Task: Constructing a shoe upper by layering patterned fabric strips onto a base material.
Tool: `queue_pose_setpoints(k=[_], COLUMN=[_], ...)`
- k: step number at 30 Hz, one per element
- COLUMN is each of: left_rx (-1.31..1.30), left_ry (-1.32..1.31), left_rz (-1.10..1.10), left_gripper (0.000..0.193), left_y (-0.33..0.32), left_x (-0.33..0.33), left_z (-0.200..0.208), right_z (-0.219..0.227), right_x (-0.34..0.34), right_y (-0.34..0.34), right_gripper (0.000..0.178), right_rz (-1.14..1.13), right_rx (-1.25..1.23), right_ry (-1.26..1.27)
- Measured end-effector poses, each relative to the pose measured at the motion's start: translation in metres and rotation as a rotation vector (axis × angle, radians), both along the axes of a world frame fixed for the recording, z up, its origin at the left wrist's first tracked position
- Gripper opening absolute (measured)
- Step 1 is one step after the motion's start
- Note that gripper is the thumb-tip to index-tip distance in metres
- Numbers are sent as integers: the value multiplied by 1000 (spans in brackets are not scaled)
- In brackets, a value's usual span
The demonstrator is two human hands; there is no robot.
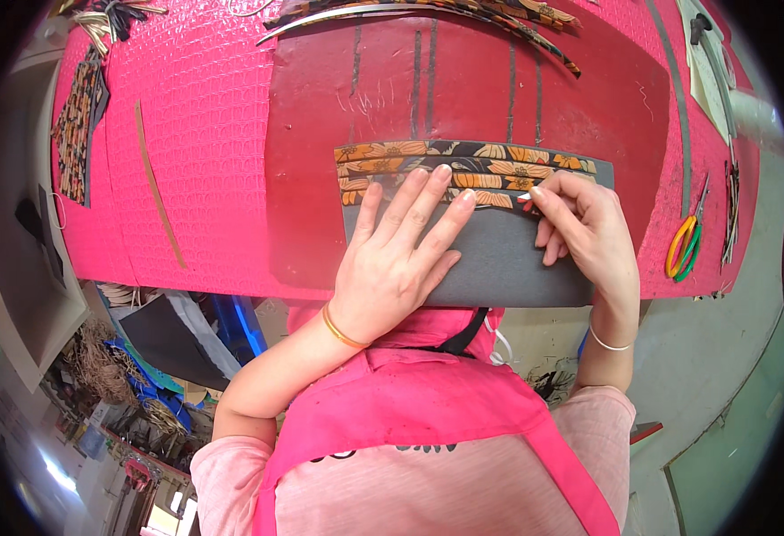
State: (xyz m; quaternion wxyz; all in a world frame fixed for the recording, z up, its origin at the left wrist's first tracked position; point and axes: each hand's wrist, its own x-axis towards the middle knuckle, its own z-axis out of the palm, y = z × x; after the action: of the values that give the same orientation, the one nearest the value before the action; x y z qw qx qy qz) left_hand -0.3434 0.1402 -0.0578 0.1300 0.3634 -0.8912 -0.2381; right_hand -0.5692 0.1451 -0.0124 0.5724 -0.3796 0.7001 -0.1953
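Several floral strips (535, 167) in black and orange lie side by side across a dark grey sheet (499, 259) in front of me. My left hand (401, 237) is open, its fingers spread flat over the left and middle part of the strips and the sheet below them. My right hand (581, 219) is closed in a pinch at the right end of the lowest strip. A small white and red piece (525, 198) shows at its fingertips. What it belongs to is hidden by the fingers.
A dark red mat (321, 205) with dark lines covers the pink tabletop (204, 107). Scissors (685, 241) with yellow and green handles lie at the right. More floral strips (499, 18) lie at the far edge, a floral bundle (79, 134) at the left, a tan strip (155, 183) nearby.
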Motion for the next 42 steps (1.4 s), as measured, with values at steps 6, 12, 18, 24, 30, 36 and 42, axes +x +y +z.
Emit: queue_pose_setpoints(k=[6,12,18,24,30,36,42], left_rx=[-1,-5,-28,-14,-4,-29,-32], left_ry=[30,16,24,35,15,-62,-79], left_rz=[8,1,47,17,8,-18,-5], left_gripper=[64,63,65,63,62,59,61], left_y=[-1,-2,-1,-1,-1,-1,-5], left_x=[1,-3,2,0,0,1,1], left_z=[1,1,-2,1,0,4,6], right_z=[13,38,13,17,-5,-14,-17], right_x=[-66,-140,2,-7,-16,-14,-10], right_y=[38,98,19,27,24,20,20], right_gripper=[18,32,31,8,9,10,13], right_rz=[-376,-164,471,-23,-219,-147,-76], right_rx=[-270,-518,-540,-298,-182,-215,-321], right_ry=[362,1339,909,139,43,264,400])
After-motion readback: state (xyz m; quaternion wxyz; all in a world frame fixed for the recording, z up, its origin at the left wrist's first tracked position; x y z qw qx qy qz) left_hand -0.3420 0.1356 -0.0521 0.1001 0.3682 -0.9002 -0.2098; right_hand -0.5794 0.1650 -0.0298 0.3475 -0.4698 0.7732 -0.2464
